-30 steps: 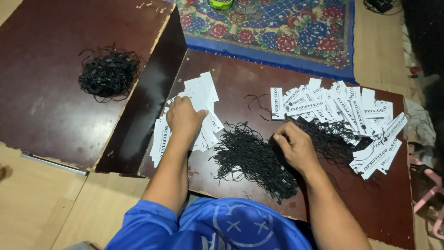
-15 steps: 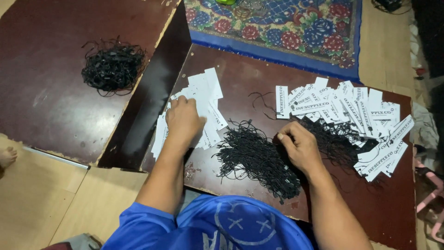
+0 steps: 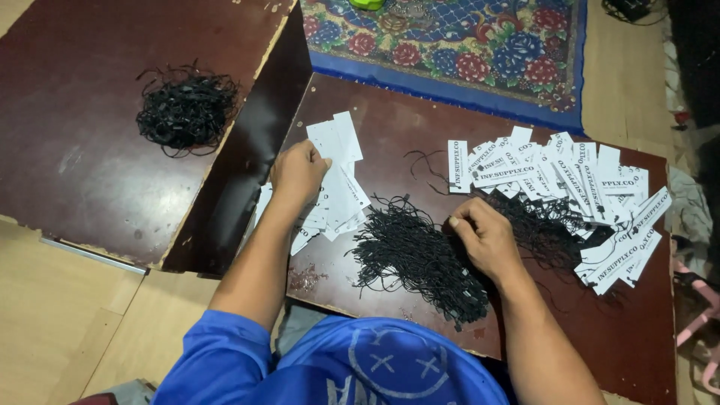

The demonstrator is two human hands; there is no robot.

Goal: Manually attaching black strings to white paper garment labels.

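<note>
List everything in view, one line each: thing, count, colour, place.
board: one, dark brown, under both hands
second board: one, dark brown, at the left
string pile: one, black, on the near board between the hands
string bundle: one, black, on the left board
blank-side tags: a small stack, white, under the left hand
printed tags: a spread heap, white with black print, on the right side of the board
rug: one, blue with red flowers, beyond the board
floor: pale wood, lower left
shirt: blue, bottom edge
left hand: resting on the white stack
right hand: fingertips pinched at the black string pile
</note>
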